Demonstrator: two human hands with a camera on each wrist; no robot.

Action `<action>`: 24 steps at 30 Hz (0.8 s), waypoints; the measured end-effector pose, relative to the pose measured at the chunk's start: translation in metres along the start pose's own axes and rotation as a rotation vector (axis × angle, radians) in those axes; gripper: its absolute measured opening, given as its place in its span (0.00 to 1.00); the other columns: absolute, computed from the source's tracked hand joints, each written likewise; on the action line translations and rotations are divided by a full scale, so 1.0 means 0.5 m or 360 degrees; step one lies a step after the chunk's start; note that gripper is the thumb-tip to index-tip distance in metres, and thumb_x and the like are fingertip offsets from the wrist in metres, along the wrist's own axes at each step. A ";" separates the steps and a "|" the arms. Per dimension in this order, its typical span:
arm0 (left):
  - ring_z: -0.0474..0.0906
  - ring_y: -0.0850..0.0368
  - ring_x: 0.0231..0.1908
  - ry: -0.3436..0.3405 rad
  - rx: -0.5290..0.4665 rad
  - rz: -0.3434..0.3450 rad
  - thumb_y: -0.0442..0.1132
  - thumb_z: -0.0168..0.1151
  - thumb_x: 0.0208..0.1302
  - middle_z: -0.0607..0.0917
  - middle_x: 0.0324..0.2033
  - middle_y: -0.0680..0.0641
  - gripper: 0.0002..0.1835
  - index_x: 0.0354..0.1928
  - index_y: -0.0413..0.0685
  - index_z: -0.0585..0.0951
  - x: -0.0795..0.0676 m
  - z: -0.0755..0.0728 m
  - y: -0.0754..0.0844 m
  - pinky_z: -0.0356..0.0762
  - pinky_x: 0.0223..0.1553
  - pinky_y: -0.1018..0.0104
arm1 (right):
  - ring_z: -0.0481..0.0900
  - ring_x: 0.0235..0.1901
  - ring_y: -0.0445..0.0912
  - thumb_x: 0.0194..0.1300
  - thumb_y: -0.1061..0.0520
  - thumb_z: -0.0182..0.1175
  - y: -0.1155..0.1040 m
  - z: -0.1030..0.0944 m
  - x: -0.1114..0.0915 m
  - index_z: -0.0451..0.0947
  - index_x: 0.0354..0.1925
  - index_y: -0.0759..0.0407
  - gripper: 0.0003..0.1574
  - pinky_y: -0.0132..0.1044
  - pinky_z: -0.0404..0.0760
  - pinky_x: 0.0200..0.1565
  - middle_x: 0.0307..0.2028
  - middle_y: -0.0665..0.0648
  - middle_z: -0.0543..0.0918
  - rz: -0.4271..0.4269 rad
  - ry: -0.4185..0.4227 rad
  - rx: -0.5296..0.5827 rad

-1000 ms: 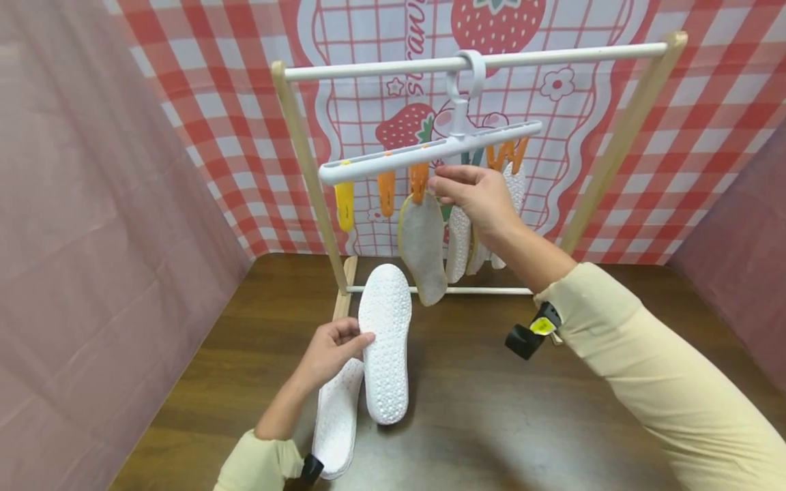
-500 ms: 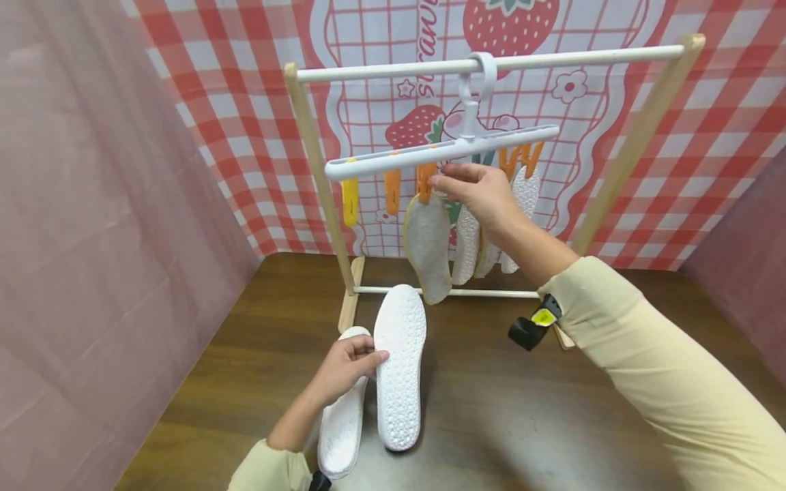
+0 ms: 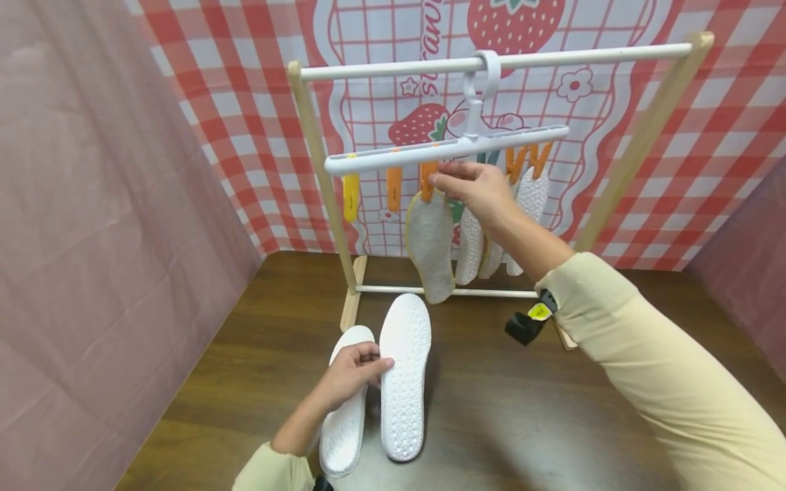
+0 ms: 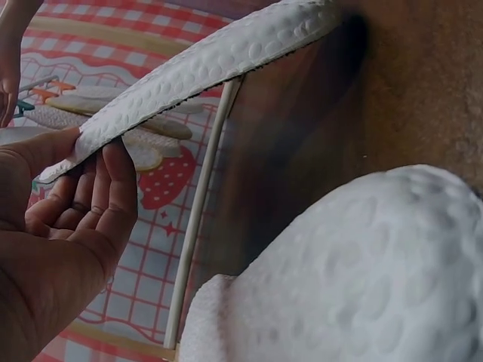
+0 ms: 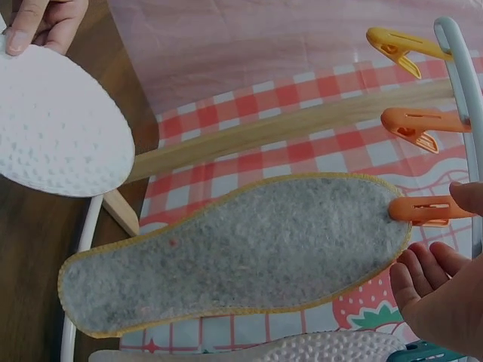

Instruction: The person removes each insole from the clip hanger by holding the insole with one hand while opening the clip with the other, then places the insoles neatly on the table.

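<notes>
Left hand (image 3: 350, 375): yours, near 7 o'clock from the middle of the head view, thumb on one face and fingers on the other, pinching the white insole (image 3: 405, 395) by its edge. White insole: near 6 o'clock, bumpy side showing. Second insole (image 3: 342, 440): also white, on the table (image 3: 522, 423), between 6 and 7, partly covered by your hand.

Right hand (image 3: 485, 194): yours, at 2 o'clock, thumb beside the orange clip (image 3: 428, 181); whether you were pinching it could not be told. Grey insole (image 5: 241, 249): yellow-edged, hung below that clip (held at one end). Hanger (image 3: 399, 157): white, at 12, hooked on the rack (image 3: 641, 143). Yellow clip (image 3: 351, 198): on the hanger, between 10 and 11.
</notes>
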State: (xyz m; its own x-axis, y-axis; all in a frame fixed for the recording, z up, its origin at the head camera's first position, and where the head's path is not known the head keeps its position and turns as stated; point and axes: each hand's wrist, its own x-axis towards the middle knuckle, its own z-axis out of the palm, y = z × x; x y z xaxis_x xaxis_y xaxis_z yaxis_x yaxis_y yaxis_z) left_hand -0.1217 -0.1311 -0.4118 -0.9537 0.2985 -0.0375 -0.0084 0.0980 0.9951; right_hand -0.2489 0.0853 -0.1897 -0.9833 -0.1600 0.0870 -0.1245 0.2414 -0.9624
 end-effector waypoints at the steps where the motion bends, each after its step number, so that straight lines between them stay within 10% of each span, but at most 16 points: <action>1: 0.78 0.65 0.22 -0.0001 0.0011 -0.0008 0.32 0.58 0.62 0.82 0.25 0.51 0.14 0.40 0.21 0.73 0.000 0.001 -0.001 0.82 0.30 0.67 | 0.74 0.53 0.45 0.61 0.51 0.62 0.000 0.000 0.001 0.72 0.59 0.60 0.29 0.37 0.70 0.62 0.58 0.57 0.76 -0.0004 -0.0004 -0.0003; 24: 0.76 0.63 0.22 -0.0060 0.0049 -0.0175 0.36 0.59 0.63 0.77 0.22 0.54 0.14 0.39 0.27 0.75 0.007 0.019 -0.023 0.83 0.27 0.65 | 0.77 0.46 0.42 0.59 0.53 0.64 0.005 0.011 0.024 0.74 0.51 0.63 0.25 0.37 0.74 0.59 0.41 0.48 0.81 -0.0036 0.0017 0.0096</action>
State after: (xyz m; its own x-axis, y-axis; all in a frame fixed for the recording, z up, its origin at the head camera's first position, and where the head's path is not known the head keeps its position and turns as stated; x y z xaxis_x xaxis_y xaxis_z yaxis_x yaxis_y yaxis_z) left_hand -0.1219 -0.1222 -0.4241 -0.9355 0.3199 -0.1501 -0.1023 0.1613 0.9816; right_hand -0.2602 0.0786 -0.1922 -0.9817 -0.1544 0.1116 -0.1390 0.1794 -0.9739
